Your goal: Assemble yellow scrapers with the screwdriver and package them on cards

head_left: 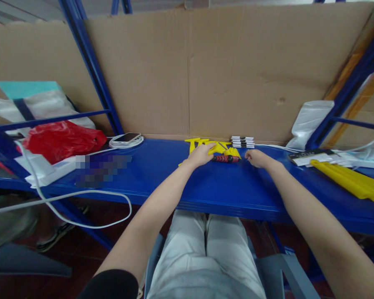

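Note:
My left hand (pixel 202 155) rests among several yellow plastic pieces (pixel 193 145) near the back of the blue shelf, its fingers and thumb closed on a yellow plastic piece (pixel 220 148). In front of these pieces lies a red-and-black tool handle (pixel 226 159), possibly a screwdriver, close to my left fingertips. My right hand (pixel 256 158) is just right of the handle, with its fingers curled together; whatever is between them is too small to make out. Behind, a small stack of white items with black bands (pixel 242 142) stands against the cardboard.
The blue shelf (pixel 162 182) meets a tall cardboard panel (pixel 143 74). At left are a phone (pixel 129 138) on a coiled white cable, a red plastic bag (pixel 65 139) and a looping cable (pixel 90 192). Yellow plastic sheeting (pixel 352 180) and a silvery bag (pixel 310 122) lie right.

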Available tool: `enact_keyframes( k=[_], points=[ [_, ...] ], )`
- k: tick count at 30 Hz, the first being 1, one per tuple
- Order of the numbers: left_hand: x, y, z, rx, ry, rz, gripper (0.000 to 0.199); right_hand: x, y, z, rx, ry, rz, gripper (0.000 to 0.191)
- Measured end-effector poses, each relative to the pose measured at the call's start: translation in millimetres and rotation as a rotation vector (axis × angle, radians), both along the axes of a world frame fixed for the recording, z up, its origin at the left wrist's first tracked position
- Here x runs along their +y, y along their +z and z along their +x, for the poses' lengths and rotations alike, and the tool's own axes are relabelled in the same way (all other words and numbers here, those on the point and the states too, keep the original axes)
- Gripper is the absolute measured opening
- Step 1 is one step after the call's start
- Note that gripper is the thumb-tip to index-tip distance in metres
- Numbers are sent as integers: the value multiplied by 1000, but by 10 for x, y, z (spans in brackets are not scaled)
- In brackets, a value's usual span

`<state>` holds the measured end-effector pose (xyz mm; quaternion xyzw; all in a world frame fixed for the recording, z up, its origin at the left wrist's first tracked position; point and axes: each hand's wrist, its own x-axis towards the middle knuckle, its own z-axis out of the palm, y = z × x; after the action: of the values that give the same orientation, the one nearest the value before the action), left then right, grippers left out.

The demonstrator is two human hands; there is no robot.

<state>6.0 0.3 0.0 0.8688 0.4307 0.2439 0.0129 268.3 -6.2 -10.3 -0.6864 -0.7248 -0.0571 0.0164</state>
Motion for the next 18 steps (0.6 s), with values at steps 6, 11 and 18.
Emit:
enact_keyframes(
  k=[6,11,18],
  points=[
    [15,-8,-7,-2,-7,13,55,-67,94,-20,27,-29,59,26],
    [9,-1,-8,2,-1,9,54,-74,96,-45,-7,-54,-8,19],
    [-10,0,-2,-40,-22,1,54,-28,25,-49,-58,1,-7,22]
  ],
)
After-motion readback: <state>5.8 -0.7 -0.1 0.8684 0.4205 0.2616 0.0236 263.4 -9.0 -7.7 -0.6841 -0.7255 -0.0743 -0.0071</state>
